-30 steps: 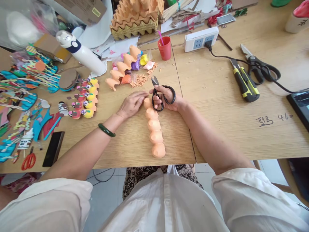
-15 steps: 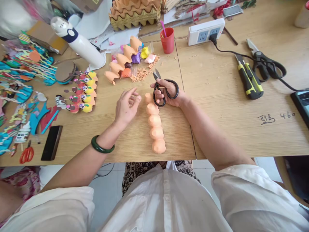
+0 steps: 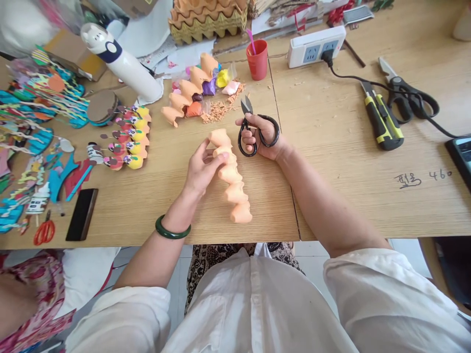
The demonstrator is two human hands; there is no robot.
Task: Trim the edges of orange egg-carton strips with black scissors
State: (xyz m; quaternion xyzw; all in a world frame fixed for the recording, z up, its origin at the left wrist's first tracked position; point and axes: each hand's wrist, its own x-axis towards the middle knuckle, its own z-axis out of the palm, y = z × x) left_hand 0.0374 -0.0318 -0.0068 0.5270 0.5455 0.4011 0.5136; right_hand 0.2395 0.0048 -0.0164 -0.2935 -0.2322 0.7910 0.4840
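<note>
A peach-coloured egg carton strip (image 3: 230, 174) with several cups in a row is pinched near its far end by my left hand (image 3: 203, 166). The strip is turned partly onto its side, its near end low over the table. My right hand (image 3: 268, 138) holds black-handled scissors (image 3: 247, 107), fingers around one loop, blades pointing away from me and slightly apart. The scissors are right of the strip, not touching it. Beyond them lies another egg carton strip (image 3: 189, 89), with bright clay packets (image 3: 209, 87) and orange trimmings (image 3: 216, 112) beside it.
A decorated egg carton piece (image 3: 134, 139), a black phone (image 3: 82, 214) and red scissors (image 3: 44, 230) lie left. A white bottle (image 3: 123, 63) leans behind. At the right are a power strip (image 3: 315, 47), a yellow-black cutter (image 3: 382, 117) and large scissors (image 3: 406, 95). A red cup (image 3: 257, 61) stands behind.
My left hand has moved right and taken hold of the egg carton strip, lifting and tilting it. My right hand with the scissors has shifted slightly right.
</note>
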